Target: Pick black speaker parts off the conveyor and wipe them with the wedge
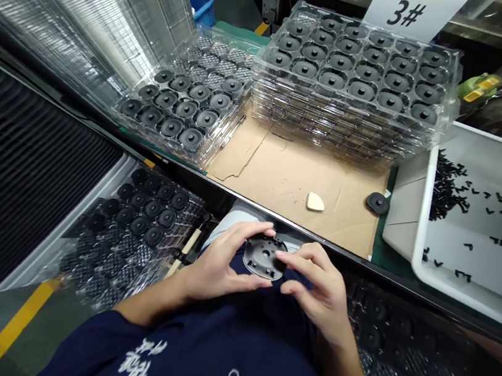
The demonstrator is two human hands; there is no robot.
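Observation:
A round black plastic part with a central hole and small pegs along its rim is held above my lap. My left hand grips it by the edge, fingers at the far side and thumb at the near side. From the right, my right hand reaches in, its index fingertip touching the part's face. The thumb of that hand is apart from the index finger, by the part's near right edge. Nothing shows between those fingers.
A cardboard sheet on the bench bears a cream-coloured wedge and another black part. Clear trays of black parts are stacked behind, with another tray at left. A white bin at right contains small black clips.

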